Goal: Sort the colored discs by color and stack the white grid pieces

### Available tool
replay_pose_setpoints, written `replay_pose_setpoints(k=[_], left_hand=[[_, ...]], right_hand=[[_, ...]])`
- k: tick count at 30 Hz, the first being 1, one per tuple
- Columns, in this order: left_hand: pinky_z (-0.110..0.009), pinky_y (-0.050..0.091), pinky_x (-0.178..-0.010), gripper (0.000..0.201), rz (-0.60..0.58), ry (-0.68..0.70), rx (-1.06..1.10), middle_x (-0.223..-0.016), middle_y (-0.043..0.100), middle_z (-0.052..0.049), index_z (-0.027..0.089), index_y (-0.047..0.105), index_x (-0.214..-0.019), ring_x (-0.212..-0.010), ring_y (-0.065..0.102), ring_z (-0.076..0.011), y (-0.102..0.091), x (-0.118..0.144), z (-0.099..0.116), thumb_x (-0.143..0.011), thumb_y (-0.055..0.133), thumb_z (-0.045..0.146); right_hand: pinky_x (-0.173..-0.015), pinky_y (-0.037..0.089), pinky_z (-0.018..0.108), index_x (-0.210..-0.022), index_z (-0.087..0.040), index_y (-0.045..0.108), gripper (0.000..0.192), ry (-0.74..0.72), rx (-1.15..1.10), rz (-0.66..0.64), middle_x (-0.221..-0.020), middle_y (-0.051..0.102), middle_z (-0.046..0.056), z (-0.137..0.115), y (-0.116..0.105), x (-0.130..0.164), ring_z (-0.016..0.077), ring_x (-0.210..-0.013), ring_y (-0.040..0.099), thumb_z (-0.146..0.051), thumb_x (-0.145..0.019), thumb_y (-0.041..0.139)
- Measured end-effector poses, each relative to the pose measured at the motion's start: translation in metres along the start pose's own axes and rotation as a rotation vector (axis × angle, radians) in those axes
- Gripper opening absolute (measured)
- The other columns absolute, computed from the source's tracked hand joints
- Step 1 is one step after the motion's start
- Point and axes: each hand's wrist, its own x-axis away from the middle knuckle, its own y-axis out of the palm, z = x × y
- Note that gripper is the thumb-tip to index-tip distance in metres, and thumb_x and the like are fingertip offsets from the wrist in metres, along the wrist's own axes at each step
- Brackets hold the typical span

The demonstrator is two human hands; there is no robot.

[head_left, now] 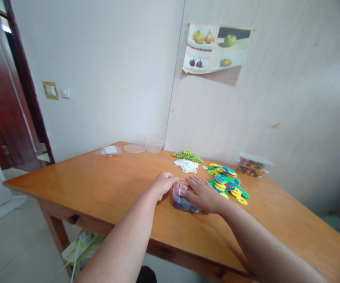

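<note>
A clear plastic box (186,204) with a red-and-white label on its lid stands on the wooden table in front of me. Blue and purple pieces show through its wall. My left hand (164,184) is closed at the box's left far corner, its thumb and fingers pinching the rim. My right hand (203,193) lies flat across the lid with fingers stretched out, hiding much of the top and right side. Just behind the right hand is a loose heap of yellow, green and blue notched discs (228,181).
White flat pieces (186,165) and green pieces (187,156) lie in piles behind the box. A filled clear container (252,165) stands far right. At the back left are an empty clear tub (154,146), a round lid (134,148) and a plastic bag (110,150). The wall borders the table.
</note>
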Motion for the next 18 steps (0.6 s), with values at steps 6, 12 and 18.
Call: replay_pose_setpoints(k=[6, 12, 18], left_hand=[[-0.023, 0.033, -0.053, 0.023, 0.011, 0.019, -0.009, -0.059, 0.057, 0.002, 0.016, 0.057, -0.066, -0.055, 0.047, -0.0115, 0.000, -0.001, -0.004, -0.068, 0.065, 0.038], [-0.023, 0.033, -0.054, 0.022, 0.032, 0.042, -0.037, -0.058, 0.057, 0.002, 0.016, 0.059, -0.067, -0.056, 0.049, -0.0124, -0.002, -0.003, -0.006, -0.067, 0.065, 0.038], [-0.022, 0.033, -0.051, 0.023, 0.003, 0.045, -0.034, -0.053, 0.054, 0.003, 0.017, 0.057, -0.066, -0.050, 0.048, -0.0114, -0.004, -0.005, -0.006, -0.068, 0.064, 0.038]], right_hand=[[-0.109, 0.025, 0.046, -0.138, -0.014, 0.044, 0.067, 0.021, 0.030, 0.055, -0.146, 0.042, 0.017, -0.001, 0.007, 0.003, 0.0313, -0.137, 0.032, -0.061, -0.094, 0.030], [-0.109, 0.026, 0.049, -0.133, -0.015, 0.051, 0.065, 0.003, -0.048, 0.035, -0.140, 0.049, 0.017, 0.001, 0.006, -0.002, 0.0325, -0.136, 0.035, -0.063, -0.092, 0.034], [-0.108, 0.035, 0.042, -0.134, -0.019, 0.054, 0.058, 0.113, -0.462, 0.149, -0.139, 0.054, 0.011, 0.015, -0.021, 0.001, 0.0269, -0.129, 0.046, -0.056, -0.092, 0.040]])
